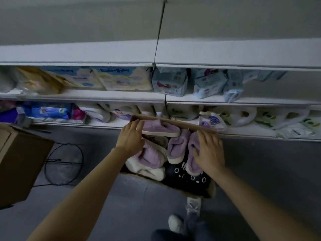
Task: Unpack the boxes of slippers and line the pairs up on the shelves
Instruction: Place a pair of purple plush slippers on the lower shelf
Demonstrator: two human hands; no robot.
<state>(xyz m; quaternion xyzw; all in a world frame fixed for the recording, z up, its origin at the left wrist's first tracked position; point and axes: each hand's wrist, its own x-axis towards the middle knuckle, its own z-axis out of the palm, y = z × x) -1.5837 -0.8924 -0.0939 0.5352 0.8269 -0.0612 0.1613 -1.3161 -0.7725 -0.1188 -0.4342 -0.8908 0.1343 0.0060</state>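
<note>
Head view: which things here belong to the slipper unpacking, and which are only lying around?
Belong to the job:
- open box on the floor
- purple slippers inside it
- left hand holding one purple slipper
- right hand on another
- shelves

Just lying about:
- second box
- black cable
- baby packs
- blue packs

i see the box [173, 120] of slippers [175, 148] on the floor before the shelves [104, 94], another carton [20, 162] far left.

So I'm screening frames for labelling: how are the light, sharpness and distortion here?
Head view: dim, bluish light; wide-angle lens bows the shelves; package print is smeared; the left hand, right hand and purple slippers are soft but readable.
</note>
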